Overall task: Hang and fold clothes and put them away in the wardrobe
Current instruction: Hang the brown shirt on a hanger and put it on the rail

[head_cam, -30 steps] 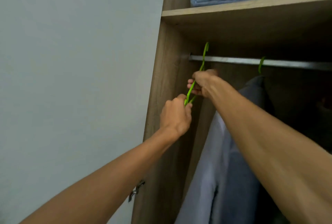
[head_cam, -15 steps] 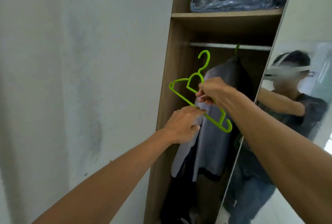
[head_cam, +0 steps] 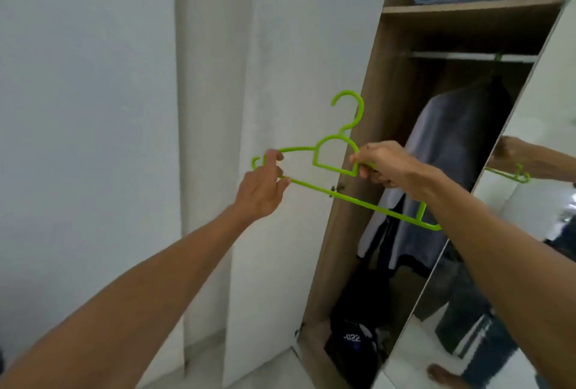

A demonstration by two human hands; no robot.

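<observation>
Over on the left, beside the open white door [head_cam: 265, 264], the left hand [head_cam: 263, 192] is pinching the near end of a bare green hanger [head_cam: 374, 206], its fingers [head_cam: 274, 156] clamped on the thin plastic. The hanger is floating out in front of the wardrobe [head_cam: 352, 232], hook up, tilting down toward the right, clear of everything. The right hand [head_cam: 389, 167] is gripping the far shoulder, fingers [head_cam: 363, 172] curled round it. Behind, 1 grey shirt [head_cam: 461, 154] is hanging from the rail [head_cam: 467, 56], and the mirrored door [head_cam: 548, 126] is standing open on the right.

To my eye this is the fetch-a-hanger step: nothing is on it yet. To do it well, the person should be keeping both grips light, since that slim bar looks springy, leveling it off, and minding the hook so it is not catching the wardrobe's edge or the shirt while it is being carried to the next garment.
</observation>
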